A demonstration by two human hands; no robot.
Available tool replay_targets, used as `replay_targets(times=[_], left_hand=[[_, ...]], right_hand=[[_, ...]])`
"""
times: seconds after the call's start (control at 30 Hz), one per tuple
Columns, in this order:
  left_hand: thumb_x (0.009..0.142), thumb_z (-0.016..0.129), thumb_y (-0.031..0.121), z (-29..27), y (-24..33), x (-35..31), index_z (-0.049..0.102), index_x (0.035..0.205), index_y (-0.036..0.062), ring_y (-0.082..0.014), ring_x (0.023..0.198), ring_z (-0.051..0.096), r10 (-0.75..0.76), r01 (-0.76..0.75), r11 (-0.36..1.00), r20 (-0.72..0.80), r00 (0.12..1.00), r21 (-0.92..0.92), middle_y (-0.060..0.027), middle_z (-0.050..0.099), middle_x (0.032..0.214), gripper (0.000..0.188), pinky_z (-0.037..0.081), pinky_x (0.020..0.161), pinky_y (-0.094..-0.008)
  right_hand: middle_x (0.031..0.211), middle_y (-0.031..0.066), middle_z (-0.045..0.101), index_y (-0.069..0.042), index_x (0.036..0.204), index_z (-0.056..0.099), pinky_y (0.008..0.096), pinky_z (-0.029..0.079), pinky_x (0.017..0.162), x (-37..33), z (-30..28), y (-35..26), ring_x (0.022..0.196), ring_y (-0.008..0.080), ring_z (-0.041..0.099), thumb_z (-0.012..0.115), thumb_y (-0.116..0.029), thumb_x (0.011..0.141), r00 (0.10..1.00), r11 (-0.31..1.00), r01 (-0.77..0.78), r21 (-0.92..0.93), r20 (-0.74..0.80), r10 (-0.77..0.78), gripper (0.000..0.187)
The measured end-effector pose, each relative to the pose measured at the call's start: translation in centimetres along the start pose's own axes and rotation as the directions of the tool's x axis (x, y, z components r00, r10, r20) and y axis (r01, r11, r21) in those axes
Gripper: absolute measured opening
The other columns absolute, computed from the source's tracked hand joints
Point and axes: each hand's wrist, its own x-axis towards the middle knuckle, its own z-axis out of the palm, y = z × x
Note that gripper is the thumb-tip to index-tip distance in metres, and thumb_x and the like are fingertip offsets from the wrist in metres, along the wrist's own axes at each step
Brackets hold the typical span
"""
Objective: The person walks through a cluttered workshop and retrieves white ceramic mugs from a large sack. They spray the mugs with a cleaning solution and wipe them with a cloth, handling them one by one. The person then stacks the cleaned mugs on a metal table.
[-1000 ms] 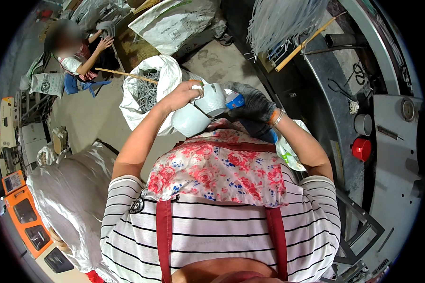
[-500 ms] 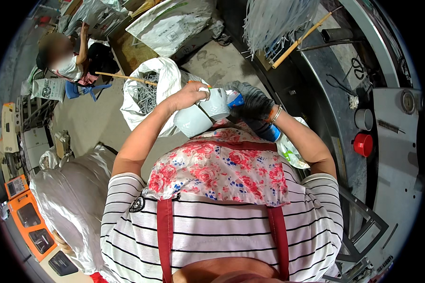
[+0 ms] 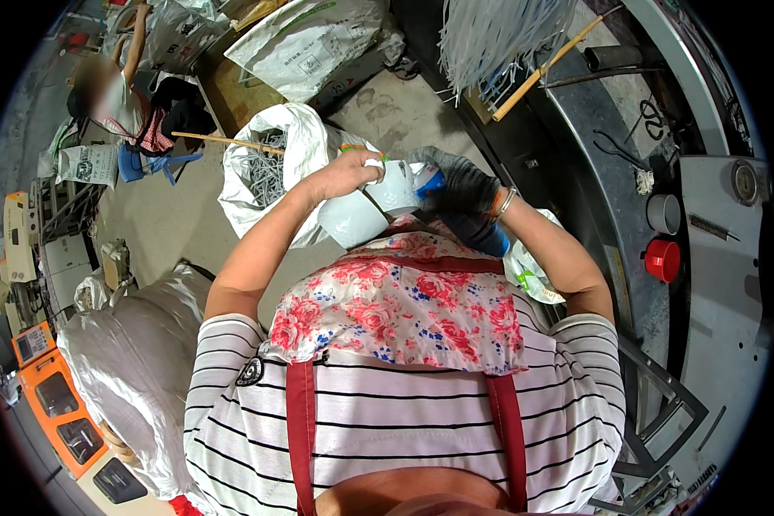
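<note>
In front of the floral apron (image 3: 387, 305), my bare left hand (image 3: 350, 172) is closed on a smooth white curved piece (image 3: 353, 220), its fingers over the upper edge. A thin dark line splits the piece into two rounded parts. My right hand (image 3: 456, 182), in a dark grey knit glove, is closed against the piece's right side. A small blue-and-white item (image 3: 427, 181) shows at the gloved fingers; its kind is unclear. Below the glove sits a dark shape with a blue end (image 3: 493, 241), partly hidden.
A white sack (image 3: 305, 142) of grey strips with a stick stands ahead. A large white bag (image 3: 138, 361) is at left. A metal bench at right bears a red mug (image 3: 660, 261) and grey cup (image 3: 663, 213). Pale strips (image 3: 499, 43) hang far right. Another person (image 3: 125, 112) sits far left.
My hands stay in nearly the same place, and the white piece has shifted only slightly. The person at far left has raised an arm higher.
</note>
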Motion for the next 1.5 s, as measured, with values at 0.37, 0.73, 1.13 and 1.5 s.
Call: replay_targets(times=[0.37,0.73,1.13,1.5], left_hand=[[0.078,0.05,0.014,0.1,0.8,-0.2,0.056,0.082,-0.0001,-0.0099,0.073,0.049,-0.006,0.005,1.0,0.049,0.999,0.023,-0.0014,0.055,0.074,0.016,0.04,0.069,-0.0236],[0.079,0.049,0.017,0.5,0.7,0.1,0.055,0.077,0.0023,-0.0083,0.065,0.044,0.04,-0.043,0.998,0.056,0.998,0.048,0.0007,0.05,0.068,0.016,0.037,0.06,-0.0229],[0.079,0.049,0.017,0.7,0.6,0.1,0.055,0.076,0.0028,-0.0081,0.063,0.045,0.045,-0.047,0.997,0.043,0.998,0.054,0.001,0.051,0.068,0.016,0.038,0.058,-0.0229],[0.078,0.05,0.016,0.9,-0.2,0.1,0.056,0.076,0.0022,-0.0096,0.067,0.047,0.042,-0.05,0.995,0.083,0.996,0.086,-0.0006,0.053,0.07,0.015,0.039,0.063,-0.0236]], right_hand=[[0.093,0.0098,0.058,-0.009,0.112,0.048,0.0325,0.046,0.078,-0.2,0.4,1.4,0.085,0.0223,0.057,0.075,-0.022,0.058,0.994,0.994,0.1,-0.049,-0.032,-0.101,0.061],[0.092,0.0147,0.058,-0.009,0.108,0.05,0.036,0.047,0.076,-0.3,-0.3,-0.5,0.085,0.0306,0.058,0.071,-0.022,0.059,1.0,0.982,-0.004,-0.191,-0.018,0.0,0.055],[0.093,0.0137,0.057,-0.006,0.104,0.051,0.0364,0.046,0.076,-1.2,0.2,-0.5,0.087,0.0311,0.056,0.076,-0.029,0.058,0.999,0.956,-0.008,-0.293,0.033,0.019,0.058],[0.089,0.0144,0.057,-0.008,0.108,0.05,0.0368,0.046,0.075,-1.8,0.8,-0.2,0.084,0.0301,0.056,0.07,-0.025,0.058,0.996,0.93,0.06,-0.362,-0.037,-0.079,0.056]])
